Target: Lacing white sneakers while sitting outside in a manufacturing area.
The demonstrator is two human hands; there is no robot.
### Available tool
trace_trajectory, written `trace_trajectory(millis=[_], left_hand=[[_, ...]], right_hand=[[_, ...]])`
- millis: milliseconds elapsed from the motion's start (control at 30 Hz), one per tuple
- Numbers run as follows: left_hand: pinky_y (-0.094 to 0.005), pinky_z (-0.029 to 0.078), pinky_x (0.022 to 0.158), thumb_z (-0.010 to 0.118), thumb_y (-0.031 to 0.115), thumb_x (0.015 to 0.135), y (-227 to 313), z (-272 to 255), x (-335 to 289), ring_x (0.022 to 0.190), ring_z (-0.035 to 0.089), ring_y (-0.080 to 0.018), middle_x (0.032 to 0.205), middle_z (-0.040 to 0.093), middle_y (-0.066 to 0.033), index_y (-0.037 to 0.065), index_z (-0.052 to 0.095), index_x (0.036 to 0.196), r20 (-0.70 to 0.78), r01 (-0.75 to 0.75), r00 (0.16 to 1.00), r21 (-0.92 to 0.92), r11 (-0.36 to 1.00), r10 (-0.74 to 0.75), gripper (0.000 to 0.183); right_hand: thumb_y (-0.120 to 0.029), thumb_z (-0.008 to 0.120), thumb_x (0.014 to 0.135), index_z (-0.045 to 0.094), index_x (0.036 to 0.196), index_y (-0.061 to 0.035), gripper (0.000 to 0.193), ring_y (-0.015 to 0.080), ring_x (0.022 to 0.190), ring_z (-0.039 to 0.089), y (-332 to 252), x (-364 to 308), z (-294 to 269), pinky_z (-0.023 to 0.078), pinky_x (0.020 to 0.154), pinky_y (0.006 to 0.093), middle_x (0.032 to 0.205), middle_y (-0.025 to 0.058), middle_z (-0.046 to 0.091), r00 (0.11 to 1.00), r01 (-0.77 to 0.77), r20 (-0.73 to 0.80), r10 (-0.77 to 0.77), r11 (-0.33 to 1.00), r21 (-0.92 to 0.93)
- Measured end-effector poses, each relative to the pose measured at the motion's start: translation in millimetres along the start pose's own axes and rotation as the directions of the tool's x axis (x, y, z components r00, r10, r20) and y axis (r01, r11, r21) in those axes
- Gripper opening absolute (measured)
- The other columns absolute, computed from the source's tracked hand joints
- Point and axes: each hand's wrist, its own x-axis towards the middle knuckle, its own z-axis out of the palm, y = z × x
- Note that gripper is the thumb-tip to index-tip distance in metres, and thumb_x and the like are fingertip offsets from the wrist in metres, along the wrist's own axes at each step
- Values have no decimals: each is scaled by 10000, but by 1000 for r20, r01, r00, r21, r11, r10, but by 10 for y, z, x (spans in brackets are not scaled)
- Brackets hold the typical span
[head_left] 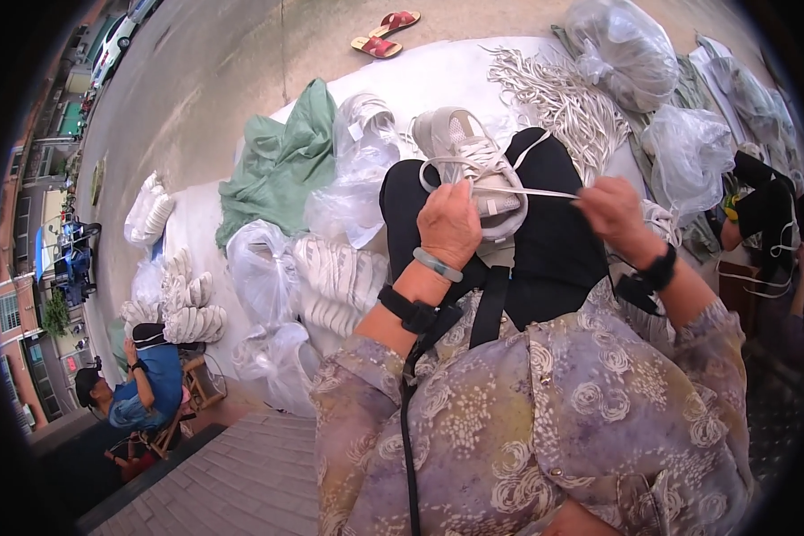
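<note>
The pale grey mesh sneaker (pixel 466 147) rests on your black-trousered lap (pixel 554 241). Your left hand (pixel 448 223) grips its side, and your right hand (pixel 609 207) pinches the flat white shoelace (pixel 536 190), drawn taut between them. A pile of loose white laces (pixel 563 103) and clear plastic bags (pixel 688 156) lie beyond.

Left hand (pixel 449 223) grips grey sneaker (pixel 470 159) on lap. Right hand (pixel 611 211) pinches white lace (pixel 545 191), pulled taut. Loose laces pile (pixel 563 103) behind.

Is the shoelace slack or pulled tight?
Pulled tight: the shoelace runs straight from the shoe to the right hand, while the left hand steadies the shoe.
</note>
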Motion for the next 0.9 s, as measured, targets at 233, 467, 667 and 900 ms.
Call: trace_trajectory(millis=[233, 467, 667, 900], left_hand=[[-366, 463, 643, 596, 90, 737, 17, 10, 3, 697, 563, -306, 755, 561, -124, 17, 571, 935, -33, -76, 997, -22, 997, 75, 212], [-267, 452, 538, 639, 128, 762, -192, -54, 164, 548, 565, -144, 617, 580, -73, 3, 571, 857, 37, 338, 941, -175, 925, -336, 171], [-198, 424, 561, 610, 75, 778, -305, -50, 321, 595, 488, -37, 679, 563, 27, 5, 582, 866, 282, 518, 855, -405, 753, -436, 116], [-193, 417, 625, 556, 57, 818, -226, -33, 185, 679, 474, -35, 778, 540, 26, 24, 550, 886, 193, 317, 948, -521, 792, -253, 76]], right_hand=[[-130, 622, 746, 582, 710, -38, 106, 306, 662, 538, 608, -995, -381, 407, 588, 385, 674, 114, 518, 903, -428, -19, 429, 897, -109], [-168, 645, 721, 583, 869, -59, 194, 299, 761, 548, 213, -484, -218, 414, 666, 378, 818, 103, 565, 976, -196, 96, 196, 980, -13], [-154, 663, 702, 564, 958, -59, 290, 285, 827, 535, -216, 201, 90, 401, 722, 375, 887, 104, 556, 999, -31, -6, 33, 973, 229], [-154, 679, 678, 484, 1118, -64, 490, 243, 791, 549, -479, 407, 283, 354, 746, 347, 866, 73, 573, 994, 14, 105, -43, 964, 264]])
